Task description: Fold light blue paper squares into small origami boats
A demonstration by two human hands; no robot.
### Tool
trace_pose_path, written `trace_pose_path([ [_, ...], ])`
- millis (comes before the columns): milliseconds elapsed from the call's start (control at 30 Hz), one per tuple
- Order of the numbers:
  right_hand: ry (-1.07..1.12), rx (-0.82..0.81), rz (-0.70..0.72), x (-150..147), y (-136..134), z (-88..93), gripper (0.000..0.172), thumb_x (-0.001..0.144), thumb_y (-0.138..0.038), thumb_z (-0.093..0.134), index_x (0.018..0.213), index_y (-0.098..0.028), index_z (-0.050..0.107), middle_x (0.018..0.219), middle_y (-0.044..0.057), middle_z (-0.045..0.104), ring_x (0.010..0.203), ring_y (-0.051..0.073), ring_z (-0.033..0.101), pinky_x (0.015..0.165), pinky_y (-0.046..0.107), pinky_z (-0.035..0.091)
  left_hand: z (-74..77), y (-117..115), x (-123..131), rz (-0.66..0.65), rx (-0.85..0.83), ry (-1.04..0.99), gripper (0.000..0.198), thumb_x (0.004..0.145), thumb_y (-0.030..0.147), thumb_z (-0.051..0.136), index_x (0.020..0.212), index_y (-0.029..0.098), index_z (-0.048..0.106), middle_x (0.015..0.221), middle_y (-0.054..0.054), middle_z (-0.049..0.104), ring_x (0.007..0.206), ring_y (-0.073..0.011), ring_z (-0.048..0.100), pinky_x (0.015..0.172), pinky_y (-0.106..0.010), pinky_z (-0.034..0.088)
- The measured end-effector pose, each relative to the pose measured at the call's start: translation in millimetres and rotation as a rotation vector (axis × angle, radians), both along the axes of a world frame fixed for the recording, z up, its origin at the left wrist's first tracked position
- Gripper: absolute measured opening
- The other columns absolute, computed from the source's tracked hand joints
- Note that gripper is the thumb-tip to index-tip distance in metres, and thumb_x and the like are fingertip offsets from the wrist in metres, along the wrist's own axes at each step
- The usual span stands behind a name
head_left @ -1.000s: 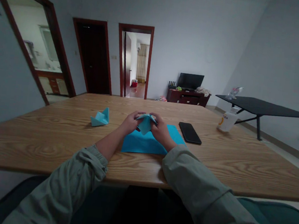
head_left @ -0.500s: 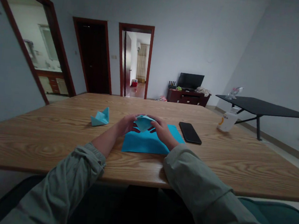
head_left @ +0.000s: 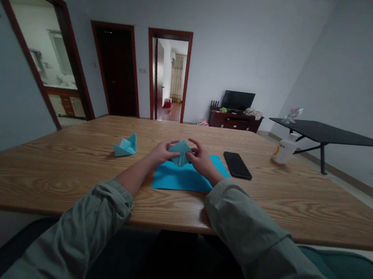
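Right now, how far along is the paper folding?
Done: one pale blue paper boat sits finished on the table. In hand: a folded pale blue piece, held up between the left hand and the right hand, not yet boat-shaped. Still left: a flat blue sheet lies unfolded under the hands.

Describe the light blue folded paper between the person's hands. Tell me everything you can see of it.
The folded paper is a small, pale blue, matte piece, likely origami. It looks like a faceted diamond with a pointed lower tip and a central vertical crease. Its layered folds are too small to count. It sits upright between the left hand and right hand, with fingers from both at its sides. It is over a brighter blue paper sheet, though any contact cannot be told.
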State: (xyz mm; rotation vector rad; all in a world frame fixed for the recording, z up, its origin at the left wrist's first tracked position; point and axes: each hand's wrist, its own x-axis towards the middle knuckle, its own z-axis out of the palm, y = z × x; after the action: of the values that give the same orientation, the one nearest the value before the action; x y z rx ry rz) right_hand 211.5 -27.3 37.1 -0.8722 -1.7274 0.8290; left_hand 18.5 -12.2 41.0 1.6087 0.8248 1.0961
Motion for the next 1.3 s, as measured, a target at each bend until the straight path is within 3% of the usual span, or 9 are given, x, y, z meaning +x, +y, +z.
trace_pose_path([
  [200, -0.171, 0.164, -0.001, 1, 2, -0.7, 0.034, 0.080, -0.016, 0.053, 0.111, -0.016, 0.065, 0.094, 0.004, 0.070, 0.086, 0.016, 0.063, 0.077, 0.028, 0.049, -7.3, 6, 1, 0.030, 0.192, 0.167, 0.036, 0.067, 0.030, 0.074, 0.097, 0.011, 0.068, 0.090, -0.007, 0.070, 0.083, -0.0211, 0.064, 0.078, -0.034, 0.050],
  [433, -0.233, 0.229, -0.045, -2, -6, 3.8, 0.024, 0.079, -0.021, 0.058, 0.101, -0.016, 0.068, 0.097, 0.004, 0.070, 0.090, 0.018, 0.062, 0.082, 0.031, 0.047, -5.2, 1, 6, 0.115, 0.354, 0.379, 0.019, 0.067, 0.027, 0.065, 0.081, 0.014, 0.065, 0.072, 0.000, 0.060, 0.070, -0.0154, 0.055, 0.062, -0.025, 0.043],
  [833, -0.348, 0.237, -0.135, 2, 2, -5.6, 0.021, 0.082, -0.029, 0.057, 0.096, -0.017, 0.065, 0.085, 0.001, 0.067, 0.077, 0.015, 0.059, 0.069, 0.026, 0.046, -4.3, -2, 5, 0.102, 0.406, 0.439, 0.028, 0.067, 0.027, 0.064, 0.093, 0.017, 0.060, 0.078, 0.002, 0.059, 0.072, -0.0142, 0.052, 0.067, -0.026, 0.043],
  [1133, -0.454, 0.212, -0.129, 13, 1, -6.0, 0.017, 0.080, -0.020, 0.056, 0.094, -0.019, 0.065, 0.088, 0.001, 0.066, 0.077, 0.014, 0.058, 0.069, 0.024, 0.045, -2.2, -4, -12, 0.097, 0.286, 0.529, 0.029, 0.063, 0.026, 0.069, 0.091, 0.019, 0.070, 0.070, 0.000, 0.059, 0.063, -0.0152, 0.051, 0.059, -0.026, 0.043],
  [1300, -0.507, 0.212, -0.135, 23, 1, -5.6, 0.019, 0.078, -0.016, 0.054, 0.093, -0.020, 0.065, 0.091, 0.002, 0.066, 0.082, 0.016, 0.059, 0.071, 0.025, 0.044, -4.4, -1, -25, 0.063, 0.284, 0.539, 0.029, 0.062, 0.027, 0.072, 0.091, 0.022, 0.073, 0.075, -0.002, 0.063, 0.067, -0.0166, 0.054, 0.063, -0.027, 0.045],
])
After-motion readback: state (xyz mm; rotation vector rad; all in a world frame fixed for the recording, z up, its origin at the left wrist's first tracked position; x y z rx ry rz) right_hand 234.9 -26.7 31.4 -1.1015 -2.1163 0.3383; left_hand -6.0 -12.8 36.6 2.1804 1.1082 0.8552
